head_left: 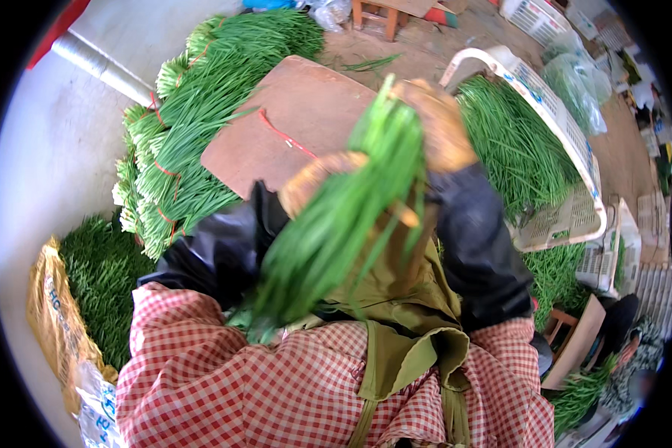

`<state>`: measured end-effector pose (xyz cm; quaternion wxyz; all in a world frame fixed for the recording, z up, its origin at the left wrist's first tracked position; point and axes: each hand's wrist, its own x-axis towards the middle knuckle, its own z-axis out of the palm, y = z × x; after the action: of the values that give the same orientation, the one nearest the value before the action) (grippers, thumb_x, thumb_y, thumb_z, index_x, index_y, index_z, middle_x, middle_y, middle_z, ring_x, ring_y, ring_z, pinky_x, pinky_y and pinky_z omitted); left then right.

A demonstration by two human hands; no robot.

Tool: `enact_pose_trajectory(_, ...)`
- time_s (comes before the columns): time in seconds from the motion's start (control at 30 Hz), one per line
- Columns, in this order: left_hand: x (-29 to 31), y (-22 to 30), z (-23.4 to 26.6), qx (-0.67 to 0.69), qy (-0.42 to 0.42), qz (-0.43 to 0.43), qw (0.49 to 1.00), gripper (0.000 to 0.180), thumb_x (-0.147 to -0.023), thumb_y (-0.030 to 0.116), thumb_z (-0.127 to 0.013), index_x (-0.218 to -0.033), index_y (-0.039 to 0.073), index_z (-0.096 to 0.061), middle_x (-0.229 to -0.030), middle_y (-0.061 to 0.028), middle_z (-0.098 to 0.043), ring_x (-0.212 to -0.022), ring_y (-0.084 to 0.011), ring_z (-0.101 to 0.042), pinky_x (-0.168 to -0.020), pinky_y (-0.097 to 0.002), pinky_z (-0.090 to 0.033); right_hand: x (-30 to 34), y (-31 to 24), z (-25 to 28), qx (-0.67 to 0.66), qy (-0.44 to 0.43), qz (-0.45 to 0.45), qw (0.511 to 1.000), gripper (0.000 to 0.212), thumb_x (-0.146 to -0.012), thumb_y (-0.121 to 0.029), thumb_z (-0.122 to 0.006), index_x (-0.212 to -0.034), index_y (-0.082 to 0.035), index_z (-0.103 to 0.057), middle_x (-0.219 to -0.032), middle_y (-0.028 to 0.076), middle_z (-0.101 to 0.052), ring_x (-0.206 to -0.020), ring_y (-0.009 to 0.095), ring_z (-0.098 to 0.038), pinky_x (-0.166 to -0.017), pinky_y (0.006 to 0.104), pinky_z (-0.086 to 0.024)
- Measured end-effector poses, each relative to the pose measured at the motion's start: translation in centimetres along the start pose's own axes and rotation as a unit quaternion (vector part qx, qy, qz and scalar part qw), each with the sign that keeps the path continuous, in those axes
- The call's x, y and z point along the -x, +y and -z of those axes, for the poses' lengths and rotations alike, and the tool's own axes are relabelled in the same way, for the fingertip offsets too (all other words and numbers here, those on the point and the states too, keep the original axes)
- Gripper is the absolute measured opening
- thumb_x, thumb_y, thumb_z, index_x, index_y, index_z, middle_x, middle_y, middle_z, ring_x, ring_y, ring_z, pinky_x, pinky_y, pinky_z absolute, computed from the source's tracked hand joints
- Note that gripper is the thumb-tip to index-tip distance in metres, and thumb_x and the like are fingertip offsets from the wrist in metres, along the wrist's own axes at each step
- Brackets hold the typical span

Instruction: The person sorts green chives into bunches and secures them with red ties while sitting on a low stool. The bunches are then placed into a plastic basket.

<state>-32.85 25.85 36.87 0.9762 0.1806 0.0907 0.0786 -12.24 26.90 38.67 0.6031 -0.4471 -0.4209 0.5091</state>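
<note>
While a bunch of garlic chives (pixel 336 216) is grasped by the grip of the left hand (pixel 313 179) at the near right side of the desk (pixel 246 142), the right hand (pixel 437 127) is seen blurred beside the pale stems, and whether its grip is clenched cannot be told. On the desk, a red tie (pixel 282 137) is laid. Left of the desk, tied bundles (pixel 194 145) are piled; right of it, a white basket (pixel 560 216) is placed.

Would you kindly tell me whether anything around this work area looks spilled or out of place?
A few loose green stalks lie on the floor beyond the brown board, apart from the tied bundles, so they look dropped.
</note>
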Motion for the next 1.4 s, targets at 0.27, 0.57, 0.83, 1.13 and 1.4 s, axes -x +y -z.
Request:
enact_pose_trajectory(0.27,11.5,5.4,12.5,-0.159,0.246,-0.046,0.955,0.056,-0.095,0.045,-0.042,-0.135,0.007,-0.041,-0.124,-0.0180,-0.056,-0.099,-0.0294,-0.062,-0.074,-0.0371,-0.055,-11.6,20.0,-10.0,0.077,0.127,-0.103,0.984,0.017,-0.073,-0.017,-0.067,-0.077,-0.001,-0.065,-0.074,0.001,-0.062,-0.068,0.015,-0.056,-0.066,0.0311,-0.045)
enact_pose_trajectory(0.57,19.2,11.9,16.0,-0.540,0.519,0.093,0.656,0.053,-0.097,0.036,-0.035,-0.137,0.000,-0.036,-0.132,-0.0156,-0.048,-0.121,-0.0250,-0.046,-0.100,-0.0344,-0.039,-13.2,25.6,-9.4,0.421,0.156,-0.123,0.885,0.023,-0.072,-0.026,-0.066,-0.075,-0.003,-0.063,-0.071,0.010,-0.062,-0.065,0.023,-0.056,-0.064,0.0368,-0.044)
enact_pose_trajectory(0.83,5.0,2.8,15.1,-0.877,0.418,0.004,0.236,0.098,-0.075,0.046,-0.068,-0.143,-0.004,-0.017,-0.141,-0.0254,-0.033,-0.129,-0.0390,-0.035,-0.106,-0.0458,-0.030,-13.5,23.7,-9.8,0.549,0.077,-0.145,0.820,0.032,-0.078,-0.032,-0.063,-0.088,-0.002,-0.063,-0.086,0.017,-0.063,-0.080,0.029,-0.058,-0.074,0.0386,-0.046)
enact_pose_trajectory(1.13,4.2,1.8,17.8,-0.839,0.456,-0.071,0.287,0.104,-0.072,0.041,-0.072,-0.144,-0.003,-0.011,-0.145,-0.0265,-0.026,-0.132,-0.0392,-0.030,-0.109,-0.0432,-0.025,-3.1,7.6,-1.8,0.368,0.046,0.154,0.916,0.043,-0.087,-0.032,-0.058,-0.113,0.001,-0.055,-0.110,0.021,-0.058,-0.102,0.030,-0.057,-0.091,0.0373,-0.044)
enact_pose_trajectory(1.4,-1.1,4.3,9.8,-0.826,0.527,0.062,0.189,0.108,-0.070,0.047,-0.074,-0.145,0.001,-0.011,-0.144,-0.0268,-0.028,-0.133,-0.0389,-0.029,-0.109,-0.0430,-0.026,14.4,-0.4,23.6,0.478,0.265,-0.046,0.836,0.027,-0.086,-0.024,-0.060,-0.103,-0.004,-0.062,-0.094,0.014,-0.065,-0.083,0.023,-0.063,-0.076,0.0332,-0.050)
